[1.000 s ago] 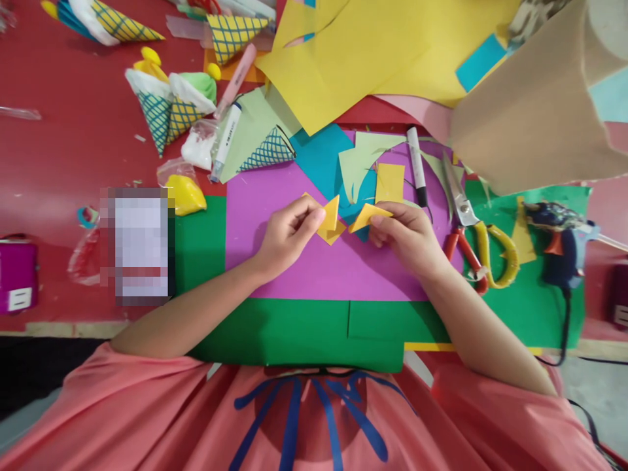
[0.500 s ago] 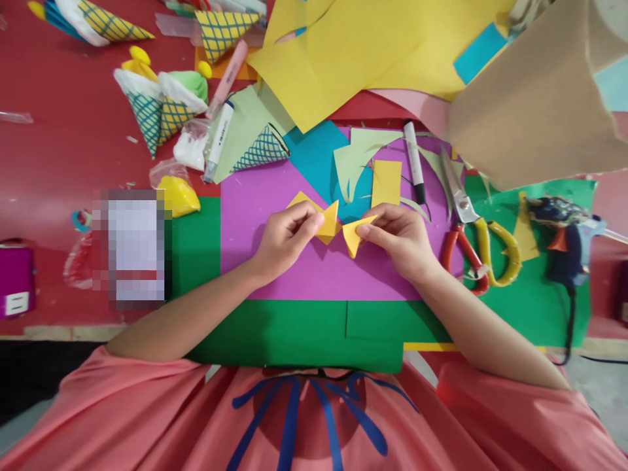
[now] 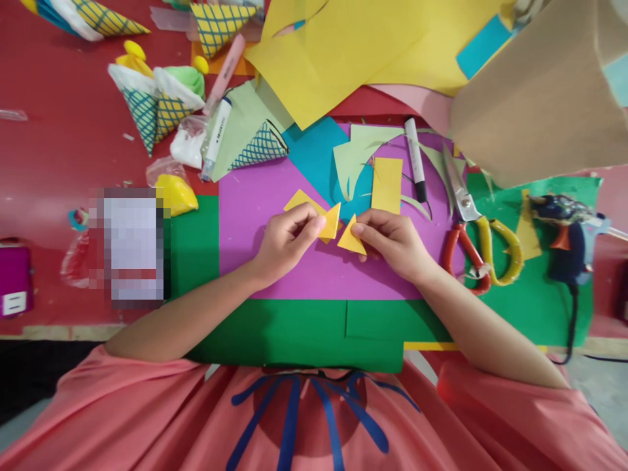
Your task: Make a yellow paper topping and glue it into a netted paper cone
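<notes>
Over the purple sheet: two hands work small yellow paper pieces.
Left hand: fingers pinched shut on a yellow triangle, just left of centre.
Right hand: fingertips closed on a second triangle, the two pieces nearly touching.
Progress: triangles cut, seemingly not yet joined; a yellow rectangle lies unused beyond.
Right side: scissors and glue gun idle.
Far left: finished paper cones.

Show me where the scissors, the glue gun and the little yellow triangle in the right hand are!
scissors [image 3: 465, 208]: head view, on the pivot where the blades meet the handles.
glue gun [image 3: 564, 243]: head view, on its dark body.
yellow triangle [image 3: 350, 239]: head view, on the middle of the paper, by the right hand [image 3: 392, 243].
</notes>
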Tool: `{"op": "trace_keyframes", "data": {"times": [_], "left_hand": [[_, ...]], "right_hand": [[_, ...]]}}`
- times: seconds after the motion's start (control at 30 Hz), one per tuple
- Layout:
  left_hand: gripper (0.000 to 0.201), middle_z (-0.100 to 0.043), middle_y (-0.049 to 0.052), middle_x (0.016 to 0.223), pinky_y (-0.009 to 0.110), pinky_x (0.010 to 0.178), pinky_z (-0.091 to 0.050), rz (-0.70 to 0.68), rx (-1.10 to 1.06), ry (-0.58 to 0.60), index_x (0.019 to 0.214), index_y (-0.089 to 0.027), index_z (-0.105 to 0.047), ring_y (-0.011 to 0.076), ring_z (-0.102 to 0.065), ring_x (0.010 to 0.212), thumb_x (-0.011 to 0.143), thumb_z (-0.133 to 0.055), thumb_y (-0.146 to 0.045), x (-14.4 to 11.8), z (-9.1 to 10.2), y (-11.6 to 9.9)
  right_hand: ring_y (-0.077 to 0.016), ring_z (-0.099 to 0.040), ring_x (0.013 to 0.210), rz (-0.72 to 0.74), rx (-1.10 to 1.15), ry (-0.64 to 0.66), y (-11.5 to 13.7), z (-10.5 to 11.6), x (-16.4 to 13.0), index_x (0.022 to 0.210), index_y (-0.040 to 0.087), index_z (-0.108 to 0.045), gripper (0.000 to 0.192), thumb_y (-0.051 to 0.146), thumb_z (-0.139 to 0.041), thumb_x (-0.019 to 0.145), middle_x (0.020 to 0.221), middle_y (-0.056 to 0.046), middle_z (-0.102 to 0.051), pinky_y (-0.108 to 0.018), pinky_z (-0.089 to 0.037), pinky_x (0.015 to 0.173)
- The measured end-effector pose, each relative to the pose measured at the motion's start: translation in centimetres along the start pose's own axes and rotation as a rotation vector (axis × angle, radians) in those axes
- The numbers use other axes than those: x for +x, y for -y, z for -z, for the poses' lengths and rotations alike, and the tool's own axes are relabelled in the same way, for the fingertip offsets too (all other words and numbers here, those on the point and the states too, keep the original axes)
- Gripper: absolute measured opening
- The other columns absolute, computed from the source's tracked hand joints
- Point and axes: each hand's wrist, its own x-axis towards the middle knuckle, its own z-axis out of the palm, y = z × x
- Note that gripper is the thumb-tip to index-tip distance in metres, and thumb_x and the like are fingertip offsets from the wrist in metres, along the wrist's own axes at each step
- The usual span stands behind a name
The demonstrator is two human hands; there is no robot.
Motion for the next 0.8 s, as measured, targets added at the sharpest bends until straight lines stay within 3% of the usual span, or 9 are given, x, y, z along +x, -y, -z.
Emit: {"op": "trace_keyframes", "data": {"times": [0.4,0.8], "left_hand": [[0.034,-0.035,-0.007,0.053,0.017,0.043,-0.026,-0.07,0.089,0.046,0.063,-0.018,-0.039,0.0038,-0.033,0.047,0.093,-0.053,-0.026,-0.01,0.02,0.13],[0.035,-0.032,-0.007,0.053,0.018,0.043,-0.025,-0.045,0.086,0.08,0.062,-0.019,-0.036,0.0041,-0.03,0.047,0.093,-0.052,-0.026,-0.06,0.08,0.15]], "right_hand": [[-0.0041,-0.046,0.04,0.032,0.049,-0.007,0.05,-0.15,0.13,0.07,0.016,-0.059,0.032,0.042,-0.07,0.085,0.051,0.007,-0.052,-0.02,-0.03,0.041],[-0.0032,-0.045,0.039,0.055,0.076,-0.022,-0.06,-0.19,0.21,0.069,0.016,-0.059,0.032,0.043,-0.072,0.083,0.053,0.007,-0.052,-0.02,-0.03,0.039]]}}
